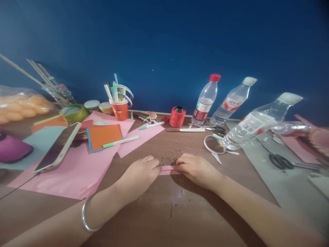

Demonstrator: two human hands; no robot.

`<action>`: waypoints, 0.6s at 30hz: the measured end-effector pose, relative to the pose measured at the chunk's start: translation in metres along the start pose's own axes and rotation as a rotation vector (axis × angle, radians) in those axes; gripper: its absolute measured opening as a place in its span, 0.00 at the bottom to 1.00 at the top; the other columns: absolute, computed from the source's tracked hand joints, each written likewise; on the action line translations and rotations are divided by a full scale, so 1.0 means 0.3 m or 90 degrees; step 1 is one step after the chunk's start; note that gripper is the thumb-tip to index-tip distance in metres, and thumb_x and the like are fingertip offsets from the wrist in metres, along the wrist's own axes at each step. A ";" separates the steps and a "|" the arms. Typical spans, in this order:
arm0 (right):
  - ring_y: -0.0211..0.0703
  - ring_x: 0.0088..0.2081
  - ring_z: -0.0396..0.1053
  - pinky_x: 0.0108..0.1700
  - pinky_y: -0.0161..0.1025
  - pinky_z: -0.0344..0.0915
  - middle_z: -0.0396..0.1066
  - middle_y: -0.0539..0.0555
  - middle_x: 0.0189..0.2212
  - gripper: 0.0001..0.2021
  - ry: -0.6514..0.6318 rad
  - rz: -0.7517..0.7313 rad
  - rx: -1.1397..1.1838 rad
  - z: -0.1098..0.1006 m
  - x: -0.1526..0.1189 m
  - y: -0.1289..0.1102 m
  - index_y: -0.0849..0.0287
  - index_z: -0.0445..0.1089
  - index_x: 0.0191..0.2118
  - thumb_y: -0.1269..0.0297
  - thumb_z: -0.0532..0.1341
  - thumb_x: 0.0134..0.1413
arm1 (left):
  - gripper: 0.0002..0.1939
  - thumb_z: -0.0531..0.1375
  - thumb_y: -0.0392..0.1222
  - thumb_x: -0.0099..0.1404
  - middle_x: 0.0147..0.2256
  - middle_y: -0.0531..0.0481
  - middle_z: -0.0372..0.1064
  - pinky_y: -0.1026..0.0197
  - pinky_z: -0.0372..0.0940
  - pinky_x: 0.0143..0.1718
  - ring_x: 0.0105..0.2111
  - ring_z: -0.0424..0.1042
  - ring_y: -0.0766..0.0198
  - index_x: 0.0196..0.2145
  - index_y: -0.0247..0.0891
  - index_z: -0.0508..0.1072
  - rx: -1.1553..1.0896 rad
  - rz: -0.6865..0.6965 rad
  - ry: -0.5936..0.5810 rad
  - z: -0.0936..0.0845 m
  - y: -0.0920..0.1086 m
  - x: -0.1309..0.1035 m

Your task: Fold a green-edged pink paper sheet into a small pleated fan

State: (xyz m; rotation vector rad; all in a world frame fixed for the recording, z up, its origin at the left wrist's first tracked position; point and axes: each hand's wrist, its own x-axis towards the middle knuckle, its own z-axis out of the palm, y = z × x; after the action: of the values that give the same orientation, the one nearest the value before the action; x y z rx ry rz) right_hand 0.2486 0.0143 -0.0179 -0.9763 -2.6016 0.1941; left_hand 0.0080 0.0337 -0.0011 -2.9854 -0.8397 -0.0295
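A narrow folded strip of pink paper (170,170) lies between my hands at the middle of the table, with a crease running along its length. My left hand (145,172) is closed on its left end, a ring on one finger and a silver bangle at the wrist. On the right end, the fingers of my right hand (195,168) are bent and pressed together. Both ends of the strip are hidden under the fingers. Small dark specks (176,151) are scattered on the table just beyond it.
Pink sheets (74,181), a phone (59,147) and orange paper (104,135) lie at left. Behind stand a cup of pens (119,110), red thread (177,116) and a red-capped bottle (204,104). At right are a tape roll (214,144), a leaning bottle (253,125) and scissors (281,161).
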 end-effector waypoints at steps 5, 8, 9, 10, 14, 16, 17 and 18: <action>0.42 0.38 0.63 0.40 0.38 0.62 0.69 0.55 0.36 0.10 -0.078 0.031 -0.023 -0.017 0.001 -0.004 0.60 0.71 0.38 0.72 0.52 0.61 | 0.15 0.50 0.23 0.57 0.33 0.47 0.66 0.58 0.64 0.32 0.34 0.65 0.57 0.38 0.34 0.69 0.048 0.005 -0.054 -0.027 0.020 -0.007; 0.43 0.39 0.62 0.40 0.39 0.60 0.68 0.56 0.36 0.10 -0.111 0.048 -0.060 -0.029 0.003 -0.021 0.61 0.70 0.35 0.73 0.51 0.60 | 0.17 0.49 0.21 0.56 0.33 0.46 0.66 0.59 0.64 0.30 0.34 0.66 0.57 0.39 0.33 0.69 0.078 -0.009 -0.075 -0.026 0.036 -0.014; 0.44 0.39 0.62 0.40 0.40 0.60 0.68 0.56 0.35 0.11 -0.112 0.049 -0.075 -0.031 0.006 -0.029 0.61 0.70 0.34 0.73 0.51 0.60 | 0.18 0.49 0.21 0.55 0.33 0.45 0.67 0.60 0.64 0.29 0.34 0.67 0.57 0.39 0.33 0.69 0.086 -0.013 -0.080 -0.027 0.039 -0.014; 0.44 0.38 0.62 0.39 0.40 0.59 0.68 0.56 0.34 0.11 -0.108 0.050 -0.089 -0.030 0.010 -0.036 0.61 0.70 0.33 0.72 0.52 0.61 | 0.18 0.49 0.21 0.55 0.33 0.45 0.67 0.60 0.64 0.29 0.34 0.67 0.57 0.39 0.33 0.70 0.089 -0.018 -0.084 -0.028 0.041 -0.014; 0.42 0.34 0.61 0.37 0.39 0.58 0.68 0.54 0.31 0.11 -0.056 0.048 -0.087 -0.008 0.033 -0.057 0.60 0.71 0.37 0.70 0.51 0.62 | 0.19 0.49 0.21 0.54 0.32 0.46 0.67 0.61 0.65 0.28 0.33 0.68 0.57 0.38 0.34 0.71 0.078 -0.026 -0.113 -0.044 0.038 -0.006; 0.41 0.34 0.61 0.36 0.37 0.58 0.68 0.54 0.31 0.11 -0.040 0.047 -0.054 0.005 0.040 -0.050 0.60 0.72 0.38 0.71 0.51 0.62 | 0.19 0.49 0.20 0.53 0.32 0.46 0.67 0.61 0.66 0.29 0.34 0.69 0.58 0.37 0.34 0.71 0.069 -0.050 -0.121 -0.050 0.035 -0.004; 0.41 0.34 0.61 0.36 0.37 0.58 0.68 0.54 0.31 0.12 -0.042 0.050 -0.038 0.008 0.040 -0.042 0.60 0.72 0.38 0.72 0.51 0.62 | 0.19 0.49 0.20 0.53 0.33 0.46 0.68 0.61 0.67 0.31 0.34 0.69 0.58 0.37 0.34 0.71 0.067 -0.063 -0.122 -0.053 0.036 -0.004; 0.41 0.34 0.61 0.36 0.36 0.58 0.69 0.54 0.31 0.12 -0.052 0.056 -0.025 0.007 0.037 -0.030 0.61 0.72 0.36 0.73 0.51 0.61 | 0.19 0.49 0.20 0.54 0.34 0.46 0.68 0.60 0.67 0.32 0.35 0.69 0.57 0.38 0.34 0.72 0.069 -0.074 -0.124 -0.055 0.038 -0.004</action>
State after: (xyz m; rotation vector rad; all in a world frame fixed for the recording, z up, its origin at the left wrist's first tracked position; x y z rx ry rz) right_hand 0.2345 0.0148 -0.0145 -1.1204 -2.6471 0.2109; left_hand 0.0128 0.0226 0.0149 -2.8676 -0.9993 0.2966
